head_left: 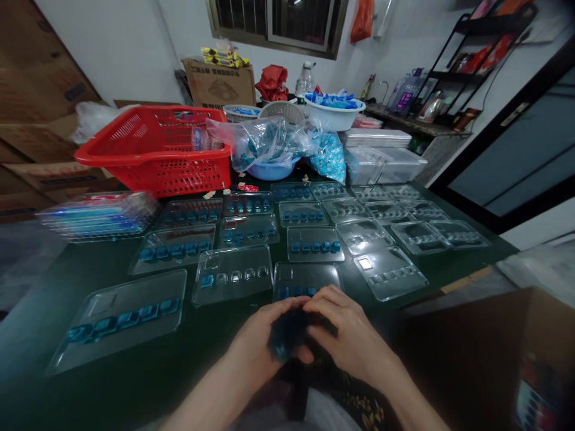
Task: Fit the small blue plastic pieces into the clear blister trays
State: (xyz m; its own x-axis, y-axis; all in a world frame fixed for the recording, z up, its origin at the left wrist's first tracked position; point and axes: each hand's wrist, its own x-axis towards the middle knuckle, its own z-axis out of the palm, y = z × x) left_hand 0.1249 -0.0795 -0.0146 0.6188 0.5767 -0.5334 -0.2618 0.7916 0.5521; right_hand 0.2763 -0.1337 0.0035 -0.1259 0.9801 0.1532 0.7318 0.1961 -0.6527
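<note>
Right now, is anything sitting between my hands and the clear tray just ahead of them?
Nothing visible does. Your left hand and right hand are closed around a dark bundle, right at the near edge of the clear tray.

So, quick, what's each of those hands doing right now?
Left hand: closed, holding a dark blurred object with a blue bit.
Right hand: curled over the same object, apparently holding it too.

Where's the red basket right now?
In the head view, the red plastic basket sits upper left, beside the clear plastic bag of blue pieces, behind the blister trays.
</note>
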